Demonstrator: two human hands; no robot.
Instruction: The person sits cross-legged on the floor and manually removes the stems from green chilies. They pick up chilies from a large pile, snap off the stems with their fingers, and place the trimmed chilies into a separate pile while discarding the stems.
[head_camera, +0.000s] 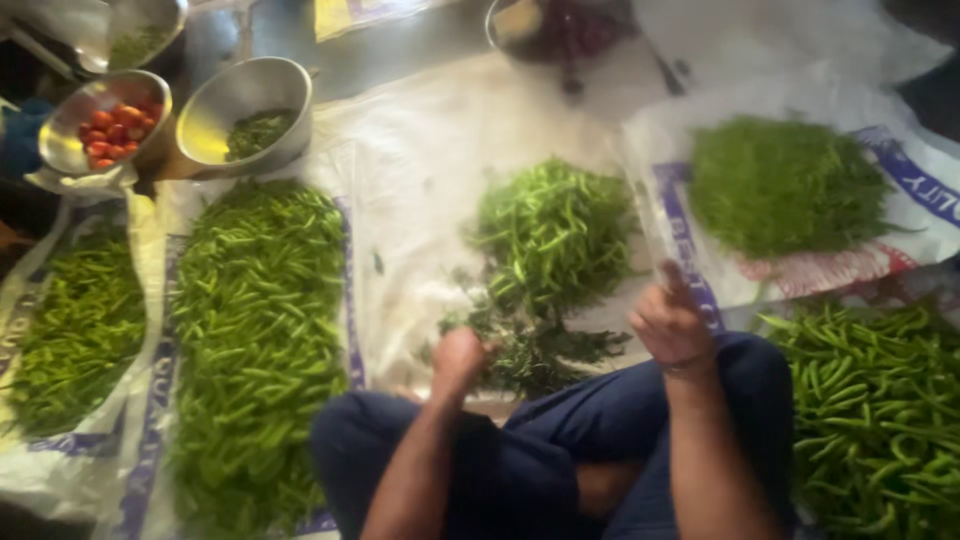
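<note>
A: Nearest the camera?

B: My crossed legs in dark blue trousers (520, 470), both forearms coming up from them. My left hand (460, 362) is curled into a loose fist, sitting at the near edge of the small chilli pile (550, 245), right over the dark stem scraps (545, 355). Blurred, so I can't tell if it has a chilli in it.

A: Right hand?

B: My right hand (672, 325) is raised just right of that pile, fingers folded in, one finger or thumb sticking up. Can't tell if anything's pinched in it, too smeared.

A: Where are the chillies?

B: Small pile dead centre on the white sheet (440, 150), just ahead of both hands. Long heap of green chillies (255, 330) on my left, another heap (80, 330) further left on a sack. More chillies (880, 410) at my right knee. Pile of fine green stalks (780, 185) on a printed sack (920, 180), far right.

A: Bowls?

B: Top left, steel bowl of red tomatoes (110, 125), beside it a steel bowl with green bits (245, 115).
</note>
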